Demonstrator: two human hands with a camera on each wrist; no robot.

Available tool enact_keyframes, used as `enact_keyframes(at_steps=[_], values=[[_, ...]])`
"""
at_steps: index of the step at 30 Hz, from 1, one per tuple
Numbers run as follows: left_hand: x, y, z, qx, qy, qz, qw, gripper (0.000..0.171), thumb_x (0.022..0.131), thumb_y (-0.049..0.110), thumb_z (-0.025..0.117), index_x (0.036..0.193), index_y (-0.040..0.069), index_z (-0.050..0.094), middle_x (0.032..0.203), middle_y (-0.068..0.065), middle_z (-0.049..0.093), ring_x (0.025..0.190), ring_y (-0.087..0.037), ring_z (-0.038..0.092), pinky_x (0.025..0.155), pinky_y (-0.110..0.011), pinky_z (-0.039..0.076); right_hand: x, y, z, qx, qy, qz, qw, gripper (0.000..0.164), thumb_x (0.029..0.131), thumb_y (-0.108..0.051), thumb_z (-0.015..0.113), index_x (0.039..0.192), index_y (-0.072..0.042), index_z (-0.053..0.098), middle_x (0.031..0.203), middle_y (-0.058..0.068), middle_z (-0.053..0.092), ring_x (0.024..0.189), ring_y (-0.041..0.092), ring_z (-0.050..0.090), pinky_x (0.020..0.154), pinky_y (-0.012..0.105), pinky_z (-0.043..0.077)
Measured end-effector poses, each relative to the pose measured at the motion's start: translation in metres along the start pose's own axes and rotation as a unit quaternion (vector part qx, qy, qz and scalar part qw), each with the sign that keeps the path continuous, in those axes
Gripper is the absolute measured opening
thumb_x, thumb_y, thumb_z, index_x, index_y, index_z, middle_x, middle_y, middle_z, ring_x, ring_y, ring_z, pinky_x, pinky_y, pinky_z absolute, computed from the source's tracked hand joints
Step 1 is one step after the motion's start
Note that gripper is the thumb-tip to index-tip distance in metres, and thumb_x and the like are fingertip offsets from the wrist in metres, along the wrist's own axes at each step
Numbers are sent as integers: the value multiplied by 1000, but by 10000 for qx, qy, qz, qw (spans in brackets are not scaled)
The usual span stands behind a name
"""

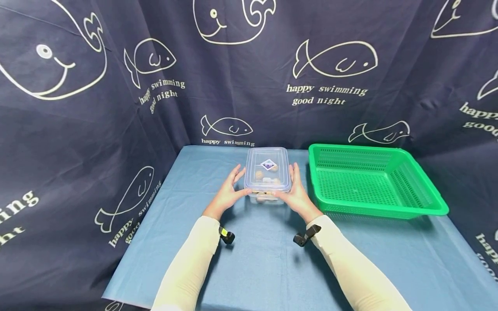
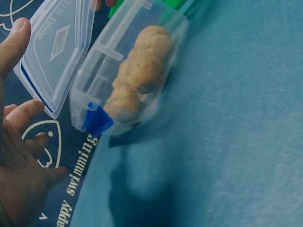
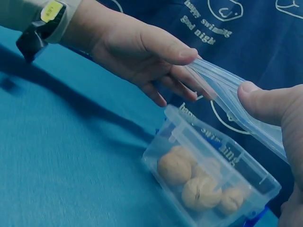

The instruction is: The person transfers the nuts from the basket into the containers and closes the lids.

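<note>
A clear plastic lid [image 1: 268, 166] with a diamond-shaped label is held between both hands, tilted above a clear plastic box [image 3: 255, 187]. My left hand [image 1: 229, 192] pinches one side of the lid, thumb on its edge and other fingers spread below. On the opposite side my right hand [image 1: 297, 196] grips the lid, with its thumb [image 3: 260, 101] along the edge. In both wrist views a gap shows between lid and box. Several walnuts [image 2: 144, 71] lie inside the box. A blue clip [image 2: 97, 120] sits at the box's end.
A green plastic basket [image 1: 381, 210] with perforated walls stands to the right of the box. The blue tablecloth [image 1: 256, 263] covers the table. Dark fish-print curtains [image 1: 241, 86] hang behind it and at both sides.
</note>
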State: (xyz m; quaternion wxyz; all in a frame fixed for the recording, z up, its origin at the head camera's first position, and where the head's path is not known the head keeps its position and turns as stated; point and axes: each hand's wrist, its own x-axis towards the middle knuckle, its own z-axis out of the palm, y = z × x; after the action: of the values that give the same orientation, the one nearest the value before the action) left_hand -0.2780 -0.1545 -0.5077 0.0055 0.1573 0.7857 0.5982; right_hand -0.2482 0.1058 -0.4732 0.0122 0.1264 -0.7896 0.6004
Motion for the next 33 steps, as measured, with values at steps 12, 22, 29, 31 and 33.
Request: enact_keyframes(at_steps=[12, 22, 29, 31, 33], values=[[0, -21, 7, 74, -142, 126, 9998, 102, 86, 11, 82, 162, 6, 15, 162, -11, 35, 155, -22, 10, 124, -51, 4, -10, 17, 2, 160, -224, 92, 9996, 119, 85, -5, 80, 157, 3, -14, 167, 25, 1, 154, 36, 6, 123, 50, 9], [1, -35, 12, 17, -219, 0, 9998, 100, 86, 10, 81, 162, 8, 17, 162, -4, 34, 155, -20, 13, 124, -48, 7, -9, 32, 5, 154, -181, 60, 9997, 120, 84, -5, 81, 158, 1, -14, 168, 23, 0, 155, 34, 5, 124, 50, 8], [2, -41, 14, 97, -228, 66, 9997, 98, 87, 13, 80, 162, 4, 16, 163, -3, 33, 155, -23, 13, 124, -50, 7, -9, 35, 5, 286, -209, 89, 9993, 119, 85, -5, 80, 157, 2, -15, 168, 22, -1, 155, 35, 4, 124, 51, 5], [3, -40, 14, 87, -227, 97, 9997, 98, 87, 11, 80, 161, 3, 16, 163, -4, 33, 155, -24, 12, 124, -50, 6, -8, 35, 5, 282, -230, 75, 9993, 119, 86, -5, 79, 157, 2, -15, 168, 23, -2, 155, 36, 4, 124, 51, 5], [4, -38, 14, 166, -244, 102, 9995, 99, 87, 11, 80, 161, 2, 15, 163, -5, 33, 155, -24, 13, 124, -50, 6, -7, 35, 4, 232, -254, 52, 9994, 119, 86, -6, 79, 157, 3, -15, 167, 23, -2, 154, 36, 3, 123, 52, 5]])
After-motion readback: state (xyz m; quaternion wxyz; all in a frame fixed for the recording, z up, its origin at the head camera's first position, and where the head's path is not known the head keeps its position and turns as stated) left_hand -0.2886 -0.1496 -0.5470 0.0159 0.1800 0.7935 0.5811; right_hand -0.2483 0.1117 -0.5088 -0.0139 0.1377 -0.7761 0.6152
